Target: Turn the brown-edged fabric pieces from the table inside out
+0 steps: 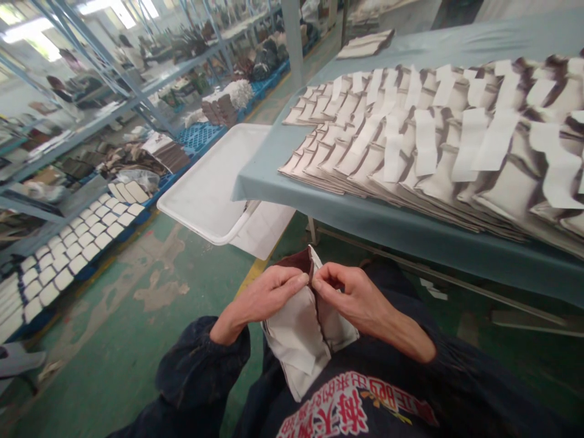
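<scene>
A cream fabric piece (296, 331) with a dark brown inside and dark seams hangs over my lap. My left hand (269, 292) pinches its upper edge, thumb and fingers pressed together. Close beside it, my right hand (353, 295) pinches the same edge just right of the dark seam. The fingertips of both hands nearly meet at the top of the seam. Some of the piece's brown lining shows above my left hand.
A table with a blue-green cover (274, 170) bears rows of stacked cream pieces (378, 152) with white strips. Left of it is a white tray (205, 194). Shelving, blue pallets and rows of small cream pieces (82, 237) stand farther left.
</scene>
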A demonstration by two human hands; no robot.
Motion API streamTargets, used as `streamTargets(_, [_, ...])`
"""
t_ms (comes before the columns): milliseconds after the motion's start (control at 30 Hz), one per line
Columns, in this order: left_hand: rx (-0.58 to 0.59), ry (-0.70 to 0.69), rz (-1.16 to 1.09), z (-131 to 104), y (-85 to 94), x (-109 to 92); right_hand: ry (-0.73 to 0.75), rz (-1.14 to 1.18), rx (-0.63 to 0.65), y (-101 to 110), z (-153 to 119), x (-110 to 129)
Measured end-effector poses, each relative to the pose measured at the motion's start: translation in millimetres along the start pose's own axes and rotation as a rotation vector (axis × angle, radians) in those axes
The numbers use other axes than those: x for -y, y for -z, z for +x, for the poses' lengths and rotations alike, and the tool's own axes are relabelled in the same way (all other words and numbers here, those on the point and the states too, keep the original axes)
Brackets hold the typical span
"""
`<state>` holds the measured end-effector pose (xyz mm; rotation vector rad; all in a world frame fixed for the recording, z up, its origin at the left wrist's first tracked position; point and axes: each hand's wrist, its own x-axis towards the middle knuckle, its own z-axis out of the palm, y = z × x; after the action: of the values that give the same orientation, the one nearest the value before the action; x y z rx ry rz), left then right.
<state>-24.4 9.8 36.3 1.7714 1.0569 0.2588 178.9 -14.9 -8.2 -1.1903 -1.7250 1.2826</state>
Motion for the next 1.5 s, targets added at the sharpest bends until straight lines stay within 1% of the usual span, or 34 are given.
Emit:
streamTargets(100, [-0.008,-0.008,0.005,-2.5,-0.3,-2.0,-0.003,0.005,0.005,1.3,-1.4,1.9])
streamTargets(167, [-0.004,-0.037,0.039,-4.2,-0.7,-4.8,-0.012,0.012,0.005,2.1,-2.0,2.6])
streamTargets(300, [-0.038,-0.13,0.202,-6.7,-3.7,-6.0,-0.023,0.008,0.019,2.7,-1.7,1.5])
streamTargets(400, [-0.141,-0.222,0.411,-7.0,-10.4,-1.2,-0.01,-0.01,0.009,1.9,-1.0,-1.3])
streamTargets(533, [-0.337,-0.32,0.696,-4.6,-23.3,8.0,0.016,-0.034,-0.009,-0.2,-0.6,-5.5])
streamTargets(600, [-0.401,-0.345,0.736,-3.1,-27.7,12.6,0.029,-0.035,-0.007,-0.8,-0.7,-6.7])
streamTargets(667, [-0.427,-0.348,0.701,-2.3,-28.7,16.5,0.045,-0.014,0.001,-0.6,-0.7,-7.6])
streamTargets(767, [-0.382,-0.352,0.602,-3.6,-24.3,20.4,0.068,0.03,-0.014,1.2,-0.5,-10.6])
streamTargets(867, [-0.315,-0.355,0.531,-7.1,-18.1,21.5,0.103,0.002,-0.083,4.3,0.8,-17.8])
streamTargets(933, [-0.28,-0.337,0.502,-9.6,-16.0,21.3,0.168,-0.065,-0.129,6.6,2.7,-23.7])
streamTargets(1000, [-0.235,-0.324,0.478,-11.4,-15.7,20.6,0.281,-0.129,-0.144,8.8,5.5,-28.5])
streamTargets(1067, [-0.19,-0.318,0.45,-12.5,-16.1,19.4,0.41,-0.177,-0.113,10.8,8.7,-31.1])
streamTargets(1133, [-0.159,-0.31,0.423,-13.3,-16.0,17.6,0.51,-0.23,-0.044,12.1,11.7,-31.7])
streamTargets(1233, [-0.115,-0.293,0.398,-14.6,-14.7,15.0,0.579,-0.327,0.04,12.8,15.0,-31.2])
streamTargets(1333, [-0.072,-0.273,0.393,-15.8,-14.4,13.3,0.597,-0.37,0.065,12.5,16.9,-30.9])
streamTargets(1400, [-0.098,-0.251,0.398,-15.6,-15.6,12.1,0.59,-0.38,0.069,12.8,17.4,-29.9])
streamTargets(1500, [-0.228,-0.198,0.391,-13.9,-19.3,8.9,0.58,-0.369,0.05,14.3,17.4,-25.8])
